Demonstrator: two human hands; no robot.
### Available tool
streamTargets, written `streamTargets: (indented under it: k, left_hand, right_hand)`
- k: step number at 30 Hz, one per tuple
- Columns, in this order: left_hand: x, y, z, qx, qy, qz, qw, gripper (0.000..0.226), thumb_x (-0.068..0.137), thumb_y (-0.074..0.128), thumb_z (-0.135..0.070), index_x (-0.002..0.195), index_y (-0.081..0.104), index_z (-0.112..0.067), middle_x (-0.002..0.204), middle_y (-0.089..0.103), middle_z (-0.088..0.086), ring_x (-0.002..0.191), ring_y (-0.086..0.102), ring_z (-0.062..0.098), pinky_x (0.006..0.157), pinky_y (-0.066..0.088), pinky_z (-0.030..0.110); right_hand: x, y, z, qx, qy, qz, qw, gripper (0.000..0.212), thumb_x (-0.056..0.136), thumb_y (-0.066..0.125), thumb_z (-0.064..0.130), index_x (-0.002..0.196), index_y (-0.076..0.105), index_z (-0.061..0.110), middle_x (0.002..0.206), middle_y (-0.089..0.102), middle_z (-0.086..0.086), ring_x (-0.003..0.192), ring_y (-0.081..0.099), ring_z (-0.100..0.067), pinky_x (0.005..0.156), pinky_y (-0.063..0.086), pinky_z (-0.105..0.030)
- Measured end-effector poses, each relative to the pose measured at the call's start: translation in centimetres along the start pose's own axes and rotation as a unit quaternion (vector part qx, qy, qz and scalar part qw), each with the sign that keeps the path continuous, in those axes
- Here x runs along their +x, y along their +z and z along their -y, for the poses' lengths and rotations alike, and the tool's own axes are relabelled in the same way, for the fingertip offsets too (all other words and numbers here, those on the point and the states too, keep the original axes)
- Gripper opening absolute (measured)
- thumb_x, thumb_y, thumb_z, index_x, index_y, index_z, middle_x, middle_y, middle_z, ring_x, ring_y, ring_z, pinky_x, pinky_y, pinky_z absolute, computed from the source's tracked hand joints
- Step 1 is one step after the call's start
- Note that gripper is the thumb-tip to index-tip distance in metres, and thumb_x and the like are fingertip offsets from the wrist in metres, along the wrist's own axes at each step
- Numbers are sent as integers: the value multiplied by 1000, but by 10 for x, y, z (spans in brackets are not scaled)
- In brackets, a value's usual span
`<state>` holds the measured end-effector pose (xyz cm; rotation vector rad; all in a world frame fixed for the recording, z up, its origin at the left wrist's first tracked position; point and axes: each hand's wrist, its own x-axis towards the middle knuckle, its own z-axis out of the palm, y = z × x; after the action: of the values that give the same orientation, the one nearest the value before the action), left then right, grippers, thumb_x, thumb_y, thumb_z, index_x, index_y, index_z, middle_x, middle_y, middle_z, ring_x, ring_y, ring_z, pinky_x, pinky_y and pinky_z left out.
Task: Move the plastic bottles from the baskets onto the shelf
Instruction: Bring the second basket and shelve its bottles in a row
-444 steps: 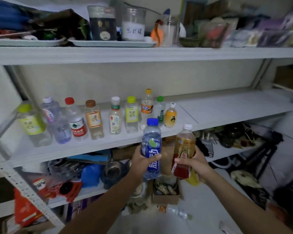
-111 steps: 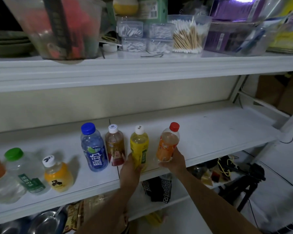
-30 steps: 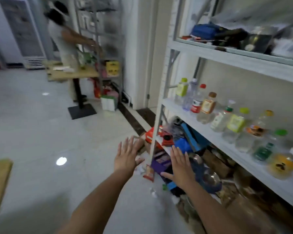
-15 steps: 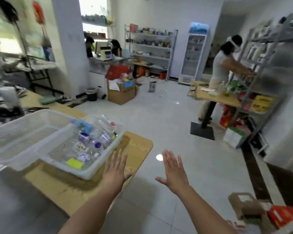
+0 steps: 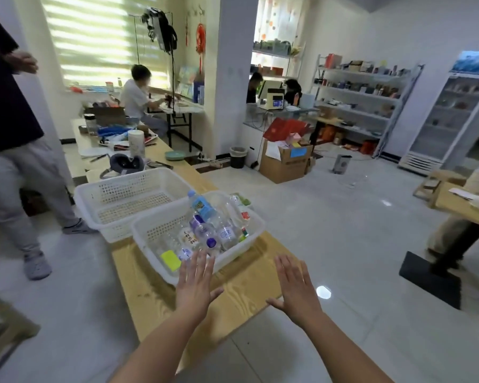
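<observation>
Two white plastic baskets stand on a long wooden table [image 5: 233, 299]. The nearer basket [image 5: 150, 233] holds several plastic bottles, among them a blue-labelled bottle [image 5: 202, 207] leaning upright and a purple-capped one [image 5: 205, 236]. No bottle is visible in the farther basket [image 5: 100, 194]. My left hand [image 5: 195, 283] hovers flat with straight fingers just before the nearer basket's front rim. My right hand [image 5: 296, 288] is spread the same way over the table's right edge. Neither hand holds anything. The shelf with the placed bottles is out of view.
A person in grey trousers [image 5: 17, 183] stands close on the left beside the table. Another person's legs [image 5: 454, 239] are at the right by a second table. Cardboard boxes [image 5: 285, 161], a bin [image 5: 237, 157], shelves and a fridge [image 5: 451, 120] line the far side.
I have turned from the shelf to the table with the baskets. Both empty hands, still spread, have come nearer to the basket with bottles, and the view has swung left.
</observation>
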<state>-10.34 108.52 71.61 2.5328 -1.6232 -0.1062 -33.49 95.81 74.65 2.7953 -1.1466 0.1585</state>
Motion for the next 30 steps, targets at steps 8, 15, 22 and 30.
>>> streamTargets:
  k: [8, 15, 22, 30]
  left_hand:
    - [11, 13, 3, 46, -79, -17, 996, 107, 81, 53, -66, 152, -12, -18, 155, 24, 8, 148, -5, 25, 116, -17, 44]
    - [83, -1, 39, 134, -157, -18, 978, 73, 102, 21, -50, 138, -31, -15, 155, -30, 5, 145, -24, 26, 87, -41, 43]
    - [171, -15, 74, 130, -168, 0, 977, 80, 100, 29, -52, 144, -28, -15, 156, -28, 8, 145, -24, 27, 108, -22, 46]
    - [223, -4, 102, 118, -163, 56, 978, 81, 101, 36, -42, 145, -26, -18, 157, -26, 6, 145, -23, 28, 105, -23, 47]
  right_hand:
    - [46, 28, -20, 4, -69, 57, 996, 121, 44, 79, 69, 137, 39, 4, 140, 43, -12, 132, 33, -26, 112, 7, -46]
    - [153, 33, -7, -28, -146, 57, 987, 113, 51, 78, 67, 138, 36, 7, 137, 53, -12, 129, 45, -28, 112, 6, -44]
    - [266, 39, 9, -37, -199, 57, 978, 109, 52, 80, 64, 136, 38, 9, 138, 54, -11, 132, 38, -24, 113, 6, -43]
    - [333, 55, 33, -53, -216, 105, 969, 78, 80, 46, 66, 135, 48, 10, 135, 56, -10, 125, 54, -25, 115, -3, -43]
